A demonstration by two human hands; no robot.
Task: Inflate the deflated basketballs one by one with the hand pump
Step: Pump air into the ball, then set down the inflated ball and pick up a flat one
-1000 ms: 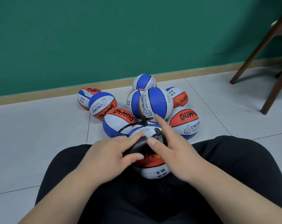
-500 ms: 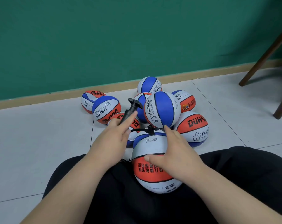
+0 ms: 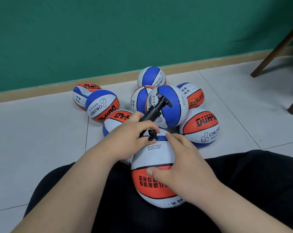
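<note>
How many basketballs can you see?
9 basketballs: a lap ball; eight piled on the floor: far left, left, beneath the left hand, back, middle, top, right back, right front. Others may hide behind.

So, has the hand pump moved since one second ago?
Yes, up and right: the hand pump left the lap ball, and its handle now overlaps the pile's front blue-and-white ball.

Bright, even light; soft shadows; wide-angle bowing.

Ball pile [image 3: 166, 105] blocks front; floor [image 3: 38, 140] left free.
</note>
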